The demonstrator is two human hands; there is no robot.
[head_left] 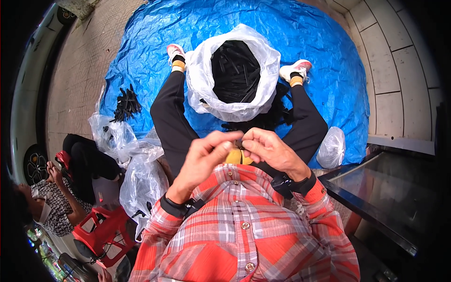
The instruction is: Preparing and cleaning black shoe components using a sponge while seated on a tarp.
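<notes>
Black strips (236,70) lie at mixed angles, many of them slantwise, inside a clear plastic bag (202,89) standing open between the wearer's feet. One small dark piece (238,143) is held before the waist, between the hands; mostly hidden, its long axis and direction cannot be told. Right hand (274,150): thumb and forefinger pinched on the piece. Left hand (205,157): fingertips at the piece, blurred; whether they grip cannot be told. Beneath, a creased blue tarp (324,47), bearing a loose heap (127,104) of strips at left. Surroundings: paving (112,28) at left, pale tiles (406,70) at right; a seated person (61,202) near a red stool (105,235).
</notes>
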